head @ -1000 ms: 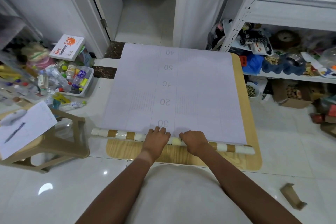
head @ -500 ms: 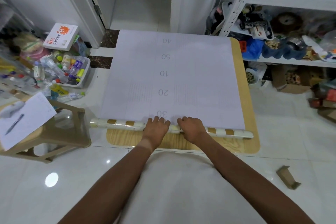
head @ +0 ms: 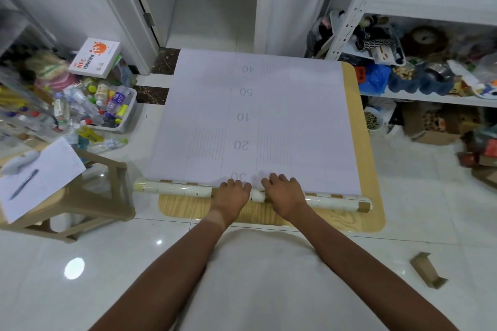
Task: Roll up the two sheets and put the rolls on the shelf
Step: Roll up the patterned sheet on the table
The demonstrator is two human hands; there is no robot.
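A large pale sheet (head: pixel 295 115) printed with numbers lies flat on a low wooden table (head: pixel 365 142). Its near end is wound into a thin roll (head: pixel 174 189) whose outside shows a white and gold tile pattern. The roll spans the table's width and overhangs on the left. My left hand (head: pixel 233 195) and my right hand (head: pixel 283 193) sit side by side on the roll's middle, fingers curled over it and tips at the flat sheet; the thumbs are hidden. A white metal shelf (head: pixel 419 95) stands at the right, crowded with items. I see no second sheet apart from this one.
A plastic stool (head: pixel 80 196) with a paper and pen (head: pixel 40 177) stands left of the table. Behind it is a basket of bottles (head: pixel 113 105) and a white box (head: pixel 94 58). A cardboard scrap (head: pixel 427 270) lies on the tiled floor at the right. A doorway opens beyond the table.
The roll has advanced a little away from me under both hands, and the printed 30 is now partly covered. The view has shifted slightly.
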